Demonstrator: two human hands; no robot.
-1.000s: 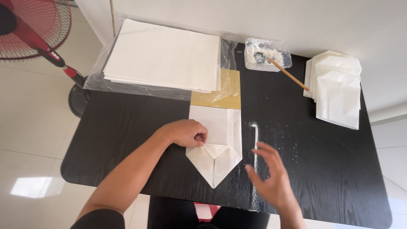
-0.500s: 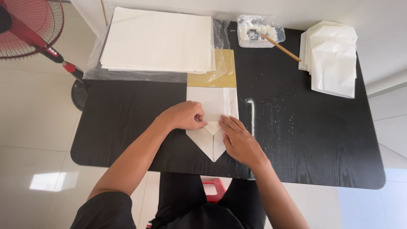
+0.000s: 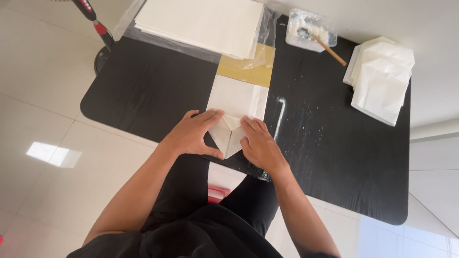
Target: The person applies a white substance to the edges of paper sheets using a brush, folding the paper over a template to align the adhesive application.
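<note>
Head cam view: both hands are flat on a white folded paper sheet (image 3: 234, 102) lying at the near edge of the black oval table (image 3: 153, 91). Left hand (image 3: 193, 134) and right hand (image 3: 259, 147) are spread open, pressing either side of its pointed folded end, gripping nothing. A stack of white paper sheets (image 3: 203, 21) sits further back, folded white bags (image 3: 382, 79) well off right.

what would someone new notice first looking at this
Both hands press on a white paper piece folded to a point at the near edge of the black table: left hand on its left side, right hand on its right. Beyond lies a big stack of white sheets; folded white pieces sit far right.
</note>
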